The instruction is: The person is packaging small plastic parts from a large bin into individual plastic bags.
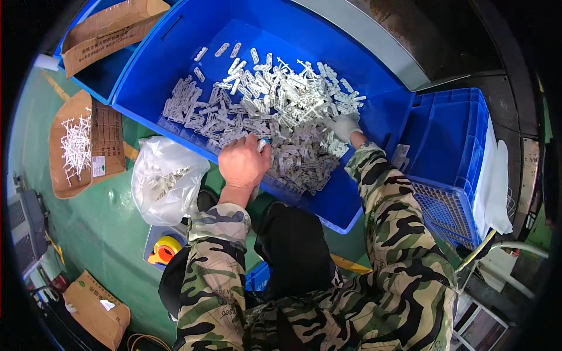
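Note:
A deep blue plastic bin (193, 44) holds a heap of small white plastic parts (293, 93), mostly flat and elongated, some with thin stems. My bare left hand (243, 164) is at the bin's near edge, its fingers curled closed. A small pale and blue bit shows by its fingertips, and a greyish end shows below the palm; I cannot make out the held thing. My right hand (345, 127), in a light glove, lies on the right part of the heap. Its fingers reach out over the parts, the tips partly lost among them.
Left of the bin stand a cardboard box (111, 140) of white stem-like scraps (76, 146) and a clear plastic bag (167, 184) with white pieces. A tape dispenser (165, 250) lies below the bag. A blue crate (445, 158) stands right, a flattened carton (96, 310) lower left.

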The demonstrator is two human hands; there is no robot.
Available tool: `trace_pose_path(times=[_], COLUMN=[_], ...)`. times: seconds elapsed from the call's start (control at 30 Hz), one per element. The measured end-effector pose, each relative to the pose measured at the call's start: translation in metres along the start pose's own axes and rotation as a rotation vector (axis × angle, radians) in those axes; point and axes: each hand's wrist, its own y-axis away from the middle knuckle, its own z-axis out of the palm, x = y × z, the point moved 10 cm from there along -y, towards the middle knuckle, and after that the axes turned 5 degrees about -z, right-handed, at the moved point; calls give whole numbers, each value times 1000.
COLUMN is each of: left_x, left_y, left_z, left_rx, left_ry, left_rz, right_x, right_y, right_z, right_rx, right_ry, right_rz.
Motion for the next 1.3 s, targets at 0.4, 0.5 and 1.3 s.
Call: trace_pose_path(times=[0.4, 0.5, 1.3], left_x=[1, 12, -1], left_y=[0, 0, -4], left_z=[4, 8, -5], left_rx=[-29, -23, -126], left_ry=[-3, 42, 36], left_rz=[12, 34, 90], right_x=[-37, -16, -75], right_y=[-20, -29, -124], right_z=[-20, -14, -131], right_rx=[204, 176, 603], right_ry=[-142, -113, -191], right_rz=[290, 354, 78])
